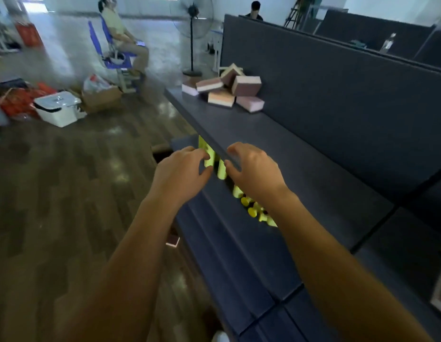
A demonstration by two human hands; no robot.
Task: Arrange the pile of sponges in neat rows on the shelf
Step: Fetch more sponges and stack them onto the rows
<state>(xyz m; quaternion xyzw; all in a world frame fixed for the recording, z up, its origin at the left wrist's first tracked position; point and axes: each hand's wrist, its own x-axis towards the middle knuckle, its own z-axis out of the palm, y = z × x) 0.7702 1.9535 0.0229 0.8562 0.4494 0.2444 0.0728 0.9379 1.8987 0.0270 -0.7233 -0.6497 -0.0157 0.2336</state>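
A loose pile of pink-and-maroon sponges [229,91] lies at the far end of the dark top shelf [276,154], some tilted and leaning on each other. My left hand [181,170] and my right hand [252,169] hover side by side at the shelf's front edge, well short of the pile. Both have loosely curled fingers and hold nothing. The right hand's fingers reach over the shelf edge. Just beyond the left hand's fingertips stand yellow-green bottles [209,156] on the shelf below.
Yellow-capped bottles [251,208] line the lower shelf under my right wrist. A dark back panel [337,95] rises behind the top shelf. One pinkish sponge-like piece [172,241] lies low by the shelf's left side. Boxes, a white container [57,108] and a seated person are across the wooden floor.
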